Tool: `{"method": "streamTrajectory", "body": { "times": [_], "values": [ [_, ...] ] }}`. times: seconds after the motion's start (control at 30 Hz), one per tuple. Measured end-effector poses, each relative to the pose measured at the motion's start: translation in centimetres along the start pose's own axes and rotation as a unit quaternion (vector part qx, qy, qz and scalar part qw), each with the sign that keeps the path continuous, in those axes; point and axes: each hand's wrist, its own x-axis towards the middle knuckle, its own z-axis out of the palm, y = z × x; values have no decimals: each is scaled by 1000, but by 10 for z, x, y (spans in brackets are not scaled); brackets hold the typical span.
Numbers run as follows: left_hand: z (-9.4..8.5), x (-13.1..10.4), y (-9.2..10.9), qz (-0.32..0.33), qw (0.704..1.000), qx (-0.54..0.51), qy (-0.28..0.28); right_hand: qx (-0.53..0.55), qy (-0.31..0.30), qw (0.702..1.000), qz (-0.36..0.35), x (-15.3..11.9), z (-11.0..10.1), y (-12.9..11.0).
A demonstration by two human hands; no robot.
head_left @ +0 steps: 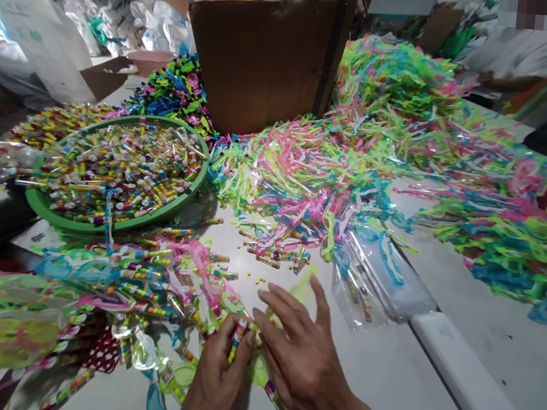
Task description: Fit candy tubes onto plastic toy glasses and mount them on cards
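My left hand [219,370] is closed around a clear tube of colourful candy beads [237,341], its top showing between thumb and forefinger. Beside it, my right hand [310,357] has its fingers stretched out and spread over a translucent yellow-green plastic piece [303,288]; its thumb is hidden. Under the right palm lies another candy tube [271,390], partly covered. To the left of my hands, plastic toy glasses [76,266] in blue, green and pink lie heaped with more candy tubes.
A green round basket [198,188] full of candy tubes stands at the left. Behind, a cardboard box [268,62] rises among heaps of coloured plastic pieces [301,162]. A white-handled sealer-like tool [465,372] lies right, near a clear bag [354,296]. Another person [519,61] sits far right.
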Motion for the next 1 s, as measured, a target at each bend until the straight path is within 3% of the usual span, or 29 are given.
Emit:
{"method": "streamTrajectory", "body": {
  "times": [0.07, 0.17, 0.23, 0.3, 0.37, 0.47, 0.7, 0.77, 0.93, 1.0],
  "values": [
    [-7, 3, 12, -43, 990, -125, 46, 2, 56, 998, -14, 9, -11, 6],
    [-24, 8, 29, -44, 935, -319, 147, -10, 106, 994, 28, 11, -14, 31],
    [-35, 14, 39, -27, 889, -406, 212, -31, 97, 993, 67, 6, -4, 56],
    [-43, 23, 44, -45, 853, -461, 239, -50, 65, 992, 97, 2, 12, 82],
    [-47, 32, 45, -96, 842, -488, 209, -64, 30, 992, 107, 4, 28, 104],
    [-53, 44, 43, -162, 852, -477, 142, -96, -32, 992, 80, 21, 43, 127],
    [-81, 60, 51, -187, 856, -459, 149, -93, -200, 975, -33, 68, 52, 141],
    [-78, 60, 50, -191, 873, -432, 118, -129, -218, 967, -37, 70, 56, 136],
    [-45, 51, 29, -196, 911, -358, -59, -197, -188, 962, -21, 68, 74, 131],
    [-35, 49, 20, -176, 924, -333, -73, -193, -165, 967, -23, 71, 78, 132]
  ]
}}
